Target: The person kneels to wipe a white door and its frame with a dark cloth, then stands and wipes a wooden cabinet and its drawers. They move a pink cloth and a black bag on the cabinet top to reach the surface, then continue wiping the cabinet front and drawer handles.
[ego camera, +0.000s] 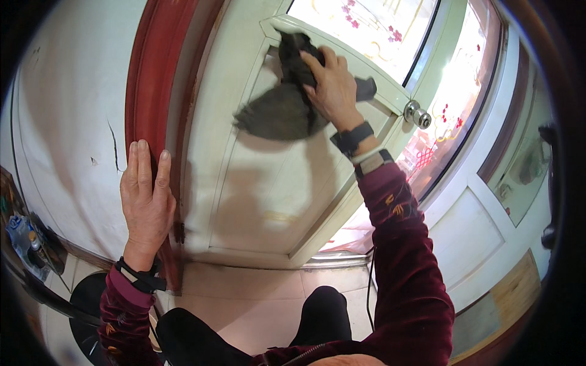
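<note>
My right hand point(334, 87) grips a dark grey cloth point(284, 110) against the upper part of a white panelled door point(274, 196). The cloth hangs loosely to the left and looks blurred; a short end sticks out right of the hand. To the right of it sits the door's round metal knob point(416, 114), apart from the hand. Flat against the red door frame point(158, 82) rests my left hand point(146, 196), its fingers pointing up and nothing in it. Both wrists wear dark straps.
Above the door panel is a bright glass pane point(366, 27) with flower decals. Another white door point(471, 219) stands at the right. A black round stool seat point(87, 315) and a blue plastic bag point(20, 233) are at the lower left. A black cable point(370, 288) runs down beside my right arm.
</note>
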`<state>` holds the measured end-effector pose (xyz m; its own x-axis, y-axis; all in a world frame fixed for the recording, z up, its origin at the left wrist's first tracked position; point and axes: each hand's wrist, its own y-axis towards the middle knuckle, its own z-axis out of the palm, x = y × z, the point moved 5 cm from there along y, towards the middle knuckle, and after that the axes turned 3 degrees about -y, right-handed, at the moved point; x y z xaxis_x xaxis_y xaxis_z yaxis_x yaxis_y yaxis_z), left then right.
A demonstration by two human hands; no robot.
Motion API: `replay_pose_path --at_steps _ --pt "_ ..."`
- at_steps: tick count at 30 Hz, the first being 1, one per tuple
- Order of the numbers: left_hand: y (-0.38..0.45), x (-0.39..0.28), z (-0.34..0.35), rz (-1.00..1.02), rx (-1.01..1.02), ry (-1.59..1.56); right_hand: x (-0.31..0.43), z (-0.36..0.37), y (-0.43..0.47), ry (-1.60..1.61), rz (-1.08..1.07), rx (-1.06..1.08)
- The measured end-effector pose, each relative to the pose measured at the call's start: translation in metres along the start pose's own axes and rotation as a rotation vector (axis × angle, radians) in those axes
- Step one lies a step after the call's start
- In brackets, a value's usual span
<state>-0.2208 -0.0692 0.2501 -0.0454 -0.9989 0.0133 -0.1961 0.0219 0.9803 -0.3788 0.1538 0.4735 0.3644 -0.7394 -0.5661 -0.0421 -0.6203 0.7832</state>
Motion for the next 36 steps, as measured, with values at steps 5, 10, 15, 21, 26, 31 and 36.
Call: replay_pose_path --at_steps 5,10,15,21,26,31,36 --pt "0.002 -0.001 0.001 0.009 -0.021 0.019 0.012 0.006 0.032 -0.053 -0.017 -0.099" --pt "-0.002 -0.001 0.001 -0.008 0.024 0.038 0.039 0.018 0.076 0.071 0.035 -0.109" --pt "0.000 0.000 0.003 0.006 0.024 0.047 0.044 0.007 0.064 -0.022 -0.050 -0.113" --pt "-0.001 -0.003 0.001 -0.013 0.031 0.032 0.041 0.019 0.061 0.001 -0.043 -0.156" --pt "-0.002 -0.001 0.003 0.020 0.054 0.023 -0.001 0.017 0.036 0.024 0.048 -0.230" --pt "-0.004 0.000 0.005 0.010 0.068 0.027 -0.095 0.000 -0.043 -0.042 0.274 -0.278" --pt "-0.002 -0.001 0.005 0.017 0.057 0.045 -0.160 0.002 -0.142 -0.166 0.440 -0.188"
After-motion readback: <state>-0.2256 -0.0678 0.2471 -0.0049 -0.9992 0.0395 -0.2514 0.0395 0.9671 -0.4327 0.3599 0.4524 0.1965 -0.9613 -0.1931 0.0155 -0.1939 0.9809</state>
